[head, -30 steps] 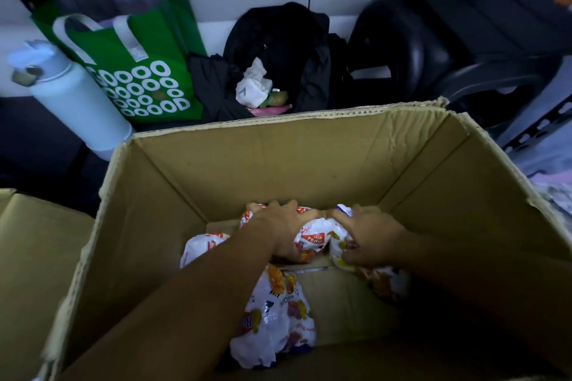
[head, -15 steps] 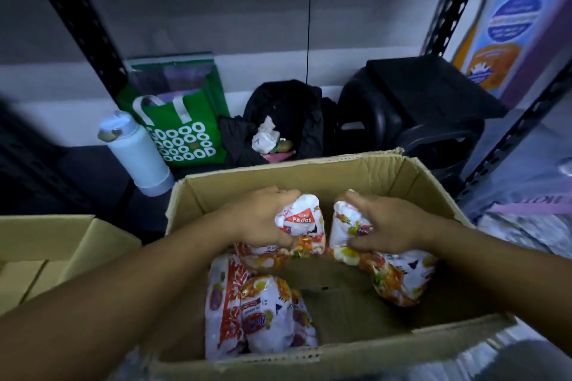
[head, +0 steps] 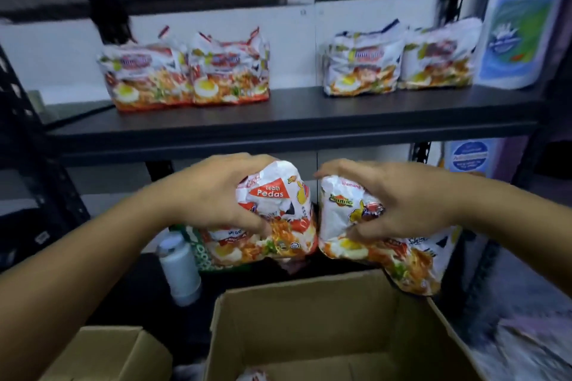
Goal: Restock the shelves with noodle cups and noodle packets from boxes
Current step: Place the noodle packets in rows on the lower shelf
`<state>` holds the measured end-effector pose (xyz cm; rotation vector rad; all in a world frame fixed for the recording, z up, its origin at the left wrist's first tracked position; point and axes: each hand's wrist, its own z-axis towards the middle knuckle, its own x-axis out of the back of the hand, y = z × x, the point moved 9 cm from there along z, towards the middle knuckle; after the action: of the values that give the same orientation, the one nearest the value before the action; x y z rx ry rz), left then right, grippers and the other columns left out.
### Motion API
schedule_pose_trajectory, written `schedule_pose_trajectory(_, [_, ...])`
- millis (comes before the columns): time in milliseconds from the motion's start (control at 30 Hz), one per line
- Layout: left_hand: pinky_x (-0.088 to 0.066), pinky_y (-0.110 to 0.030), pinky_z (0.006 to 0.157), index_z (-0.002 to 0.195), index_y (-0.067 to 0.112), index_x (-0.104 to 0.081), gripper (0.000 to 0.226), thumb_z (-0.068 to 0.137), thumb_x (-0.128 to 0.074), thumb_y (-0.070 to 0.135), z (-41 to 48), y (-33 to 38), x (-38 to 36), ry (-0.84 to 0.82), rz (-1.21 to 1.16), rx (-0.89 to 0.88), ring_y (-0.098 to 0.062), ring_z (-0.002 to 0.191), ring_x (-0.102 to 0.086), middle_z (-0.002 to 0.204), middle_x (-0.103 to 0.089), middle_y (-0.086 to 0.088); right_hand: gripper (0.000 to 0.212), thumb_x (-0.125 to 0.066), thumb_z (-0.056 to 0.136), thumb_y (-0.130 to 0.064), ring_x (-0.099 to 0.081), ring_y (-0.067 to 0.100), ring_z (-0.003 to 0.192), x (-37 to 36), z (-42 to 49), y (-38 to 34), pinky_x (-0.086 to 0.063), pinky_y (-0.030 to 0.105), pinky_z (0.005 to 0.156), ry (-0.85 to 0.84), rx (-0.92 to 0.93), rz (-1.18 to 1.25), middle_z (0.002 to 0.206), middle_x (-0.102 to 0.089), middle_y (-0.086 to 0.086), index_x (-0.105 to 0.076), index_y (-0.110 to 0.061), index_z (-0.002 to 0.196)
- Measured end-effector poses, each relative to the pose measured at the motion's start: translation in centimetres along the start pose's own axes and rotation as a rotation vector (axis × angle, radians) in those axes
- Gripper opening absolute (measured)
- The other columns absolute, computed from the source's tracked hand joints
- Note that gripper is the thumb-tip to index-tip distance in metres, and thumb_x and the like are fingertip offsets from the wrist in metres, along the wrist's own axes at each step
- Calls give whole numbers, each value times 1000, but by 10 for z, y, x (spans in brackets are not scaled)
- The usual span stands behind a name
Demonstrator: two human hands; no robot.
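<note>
My left hand (head: 213,195) grips a white-and-orange noodle packet (head: 272,226) by its top. My right hand (head: 399,198) grips a second noodle packet (head: 387,244) the same way. Both packets hang side by side above the open cardboard box (head: 309,318), just below the front edge of the dark shelf (head: 294,120). On that shelf stand two noodle packs at the left (head: 185,77) and two at the right (head: 399,62). A corner of another packet (head: 252,376) shows in the box bottom.
A second cardboard box (head: 102,353) sits at lower left. A white bottle (head: 179,266) and a green bag stand behind the boxes under the shelf. Black perforated shelf uprights (head: 37,170) flank both sides. A blue-and-white package (head: 523,15) stands at the shelf's right end.
Both hands lifted their packets up out of the box to just below the shelf. My view tilted up from the box interior to the shelf.
</note>
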<state>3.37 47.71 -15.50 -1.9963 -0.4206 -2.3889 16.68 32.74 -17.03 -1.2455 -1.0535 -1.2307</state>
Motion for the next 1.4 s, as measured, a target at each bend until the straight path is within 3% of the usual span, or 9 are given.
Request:
schedule_pose_trajectory(133, [-54, -32, 88, 125, 51, -54, 74, 63, -92, 60, 4, 7, 83, 96, 16, -7, 4, 104, -63, 115, -66, 27, 104, -79, 78, -58, -59, 8, 113, 77, 14, -14, -50, 39, 94, 101, 5, -14, 143, -54, -10, -2, -61, 148])
schedule_pose_trajectory(300, [-56, -27, 85, 122, 48, -53, 71, 64, -93, 55, 11, 5, 169, 186, 72, 43, 5, 96, -67, 108, -70, 26, 105, -92, 65, -49, -62, 5, 81, 166, 40, -16, -47, 25, 69, 255, -54, -8, 97, -61, -10, -18, -43, 139])
schedule_pose_trajectory(567, [-51, -39, 91, 144, 40, -36, 101, 62, -94, 54, 58, -5, 237, 265, 301, 98, -18, 111, -58, 132, -59, 10, 69, -88, 66, -61, -60, 13, 99, 223, 107, -10, -44, 26, 78, 337, -30, -194, 108, -59, -16, -45, -36, 114])
schedule_pose_trajectory(767, [-50, -39, 96, 159, 30, -17, 107, 77, -83, 51, 90, -56, 166, 144, 338, 214, -25, 118, -61, 145, -59, -6, 98, -61, 88, -62, -38, 24, 145, 154, 144, 26, -27, 48, 121, 261, -182, -407, 162, -35, 0, -8, -28, 162])
schedule_pose_trajectory(867, [-45, -36, 89, 161, 30, -16, 102, 80, -73, 53, 95, -68, 154, 264, 347, 226, -20, 106, -58, 142, -59, -5, 97, -52, 88, -64, -28, 28, 144, 148, 145, 23, -23, 47, 121, 377, -147, -531, 161, -26, 6, -5, -25, 162])
schedule_pose_trajectory(967, [-37, -52, 114, 161, 31, -17, 102, 79, -64, 67, 99, -68, 157, 284, 398, 219, -26, 141, -43, 163, -35, -4, 97, -48, 89, -68, -28, 29, 137, 151, 139, 18, -18, 48, 122, 442, -134, -583, 153, -28, 5, -4, -24, 163])
schedule_pose_trajectory(1067, [-22, -64, 119, 158, 35, -23, 97, 79, -48, 86, 88, -59, 165, 445, 485, 188, -24, 146, -34, 162, -32, 0, 85, -35, 95, -69, -18, 35, 151, 139, 129, 21, -1, 73, 118, 517, -249, -606, 163, -22, -4, 2, -32, 162])
schedule_pose_trajectory(1200, [-21, -66, 113, 152, 47, -29, 81, 82, -34, 89, 61, -43, 155, 807, 460, 223, -22, 141, -35, 150, -43, 8, 73, -35, 97, -60, 16, 35, 155, 117, 121, 30, -6, 88, 103, 663, -385, -376, 169, -3, -13, 3, -47, 157])
schedule_pose_trajectory(1400, [-20, -78, 109, 152, 53, -20, 96, 70, -44, 97, 84, -65, 116, 696, 395, 414, -32, 151, -13, 161, -28, 7, 73, -39, 94, -63, 8, 27, 155, 114, 131, 39, -19, 79, 105, 704, -384, -308, 167, -8, -10, -1, -51, 156])
